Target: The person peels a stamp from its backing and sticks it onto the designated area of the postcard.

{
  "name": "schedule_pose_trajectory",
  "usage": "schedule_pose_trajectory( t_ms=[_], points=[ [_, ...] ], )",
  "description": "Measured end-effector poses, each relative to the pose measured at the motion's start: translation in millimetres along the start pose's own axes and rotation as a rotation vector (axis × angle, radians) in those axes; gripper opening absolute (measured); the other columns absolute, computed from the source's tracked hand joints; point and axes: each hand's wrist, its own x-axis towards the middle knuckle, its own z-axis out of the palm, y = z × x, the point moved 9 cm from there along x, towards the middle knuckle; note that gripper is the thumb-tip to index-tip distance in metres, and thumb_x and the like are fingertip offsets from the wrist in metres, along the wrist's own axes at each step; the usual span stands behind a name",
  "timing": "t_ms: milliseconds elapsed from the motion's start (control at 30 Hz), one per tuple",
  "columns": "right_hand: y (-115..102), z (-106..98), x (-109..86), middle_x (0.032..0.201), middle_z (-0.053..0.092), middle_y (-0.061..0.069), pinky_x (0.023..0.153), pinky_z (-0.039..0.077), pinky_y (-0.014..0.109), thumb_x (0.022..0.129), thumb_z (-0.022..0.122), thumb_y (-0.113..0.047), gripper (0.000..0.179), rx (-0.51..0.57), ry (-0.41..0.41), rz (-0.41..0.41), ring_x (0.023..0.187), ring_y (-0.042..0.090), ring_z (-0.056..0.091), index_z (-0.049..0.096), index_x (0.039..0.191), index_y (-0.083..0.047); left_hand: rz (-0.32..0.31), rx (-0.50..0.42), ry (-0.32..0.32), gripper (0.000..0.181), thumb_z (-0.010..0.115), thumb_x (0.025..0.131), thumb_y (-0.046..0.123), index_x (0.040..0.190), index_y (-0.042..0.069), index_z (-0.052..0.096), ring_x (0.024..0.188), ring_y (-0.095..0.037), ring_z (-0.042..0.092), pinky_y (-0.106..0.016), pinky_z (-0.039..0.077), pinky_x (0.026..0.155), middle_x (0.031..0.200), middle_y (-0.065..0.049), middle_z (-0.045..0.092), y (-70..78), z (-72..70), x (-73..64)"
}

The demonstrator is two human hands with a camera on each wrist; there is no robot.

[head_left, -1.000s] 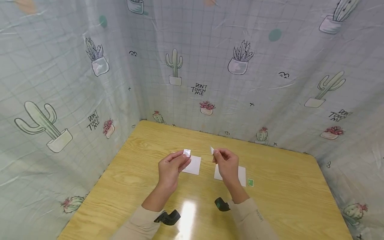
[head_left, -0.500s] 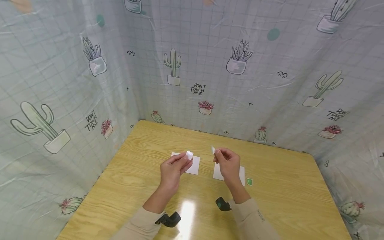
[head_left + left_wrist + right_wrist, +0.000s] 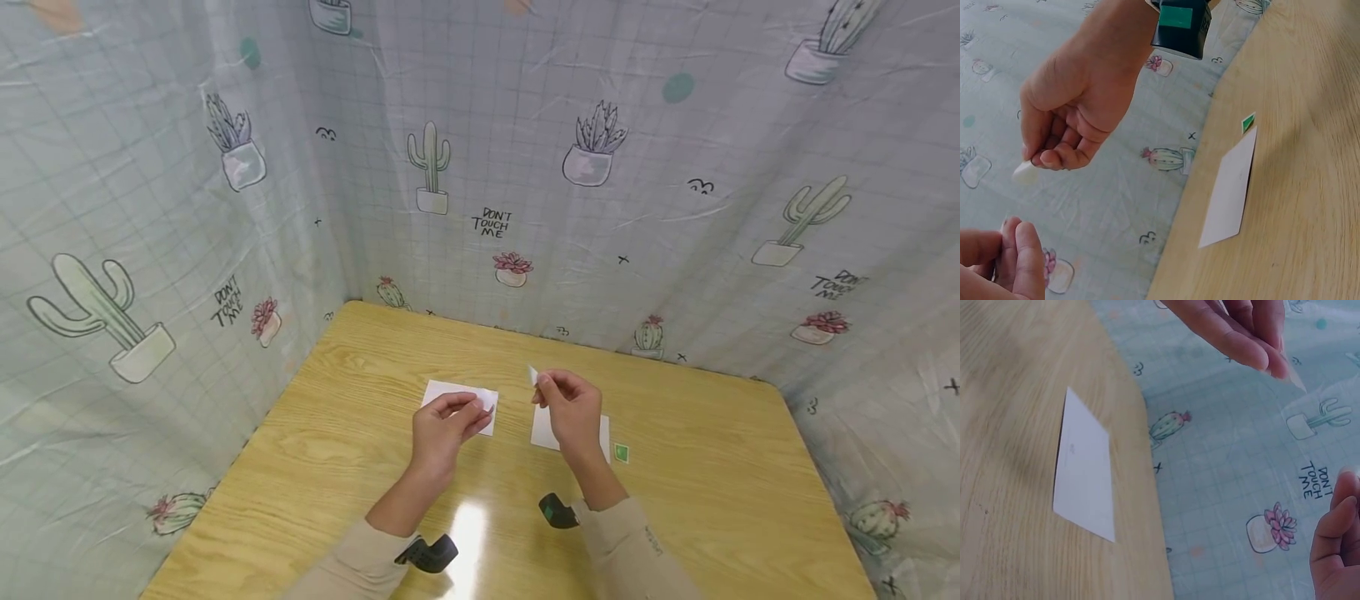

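My left hand point(image 3: 441, 433) pinches a small white paper piece point(image 3: 487, 398) between thumb and fingers, above the left white card point(image 3: 438, 389). Its fingers hide much of that piece. Slightly higher, my right hand point(image 3: 576, 410) holds a thin whitish piece point(image 3: 532, 375) by its edge, a pointed corner sticking up. In the left wrist view this whitish piece point(image 3: 1024, 172) looks pale and partly see-through below the right hand's fingertips. The two hands are apart, facing each other. Beneath the right hand lies another white card point(image 3: 604, 437), partly covered by hand and wrist.
A small green stamp-like sticker point(image 3: 621, 452) with a white border lies just right of the right card. All of these rest on a yellowish wooden table point(image 3: 712, 492). A cactus-print curtain point(image 3: 525, 167) hangs along the table's back and left sides.
My left hand has moved right and a little nearer to me, and its paper piece has turned and shows less. The right hand has stayed almost still.
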Motion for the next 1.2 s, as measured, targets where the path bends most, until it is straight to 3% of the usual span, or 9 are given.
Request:
schedule_pose_trajectory(
  t_ms=[367, 533, 767, 1033, 1200],
  points=[
    [-3.5, -3.5, -4.4, 0.072, 0.068, -0.002, 0.066, 0.059, 0.020, 0.101, 0.067, -0.006, 0.012, 0.061, 0.001, -0.004, 0.067, 0.012, 0.065, 0.073, 0.099, 0.005, 0.021, 0.037, 0.025, 0.017, 0.073, 0.085, -0.016, 0.101, -0.018, 0.067, 0.077, -0.018, 0.078, -0.034, 0.067, 0.082, 0.095, -0.013, 0.068, 0.3, 4.8, -3.4],
    [-5.6, -4.9, -6.5, 0.072, 0.067, -0.001, 0.066, 0.059, 0.020, 0.101, 0.066, -0.003, 0.013, 0.104, -0.001, 0.000, 0.066, 0.011, 0.064, 0.072, 0.099, 0.008, 0.023, 0.102, -0.008, 0.022, 0.074, 0.087, -0.012, 0.106, -0.020, 0.067, 0.076, -0.017, 0.078, -0.033, 0.067, 0.082, 0.098, -0.015, 0.069, 0.4, 9.9, -4.8],
    [-10.6, -6.7, -10.2, 0.075, 0.068, 0.000, 0.068, 0.060, 0.020, 0.101, 0.066, -0.004, 0.018, 0.154, -0.021, 0.004, 0.067, 0.012, 0.064, 0.070, 0.101, 0.013, -0.028, 0.174, -0.075, 0.021, 0.071, 0.093, -0.008, 0.108, -0.021, 0.068, 0.079, -0.016, 0.077, -0.029, 0.067, 0.081, 0.097, -0.015, 0.068, -6.3, 16.5, -5.9],
    [-8.1, -10.3, -13.5, 0.075, 0.067, 0.000, 0.068, 0.061, 0.020, 0.102, 0.065, -0.004, 0.016, 0.162, -0.012, 0.031, 0.067, 0.011, 0.064, 0.069, 0.099, 0.011, -0.097, 0.317, -0.133, 0.021, 0.073, 0.096, 0.002, 0.110, -0.014, 0.073, 0.083, -0.016, 0.078, -0.032, 0.066, 0.084, 0.101, -0.018, 0.076, -21.7, 25.5, -7.0],
    [-7.4, -9.9, -14.9, 0.073, 0.067, -0.001, 0.067, 0.060, 0.021, 0.101, 0.065, -0.001, 0.015, 0.178, -0.010, 0.028, 0.065, 0.011, 0.064, 0.068, 0.099, 0.014, -0.070, 0.380, -0.151, 0.021, 0.073, 0.097, 0.008, 0.109, -0.010, 0.076, 0.092, -0.018, 0.078, -0.033, 0.066, 0.088, 0.108, -0.024, 0.078, -22.2, 32.4, -7.1]
  ],
)
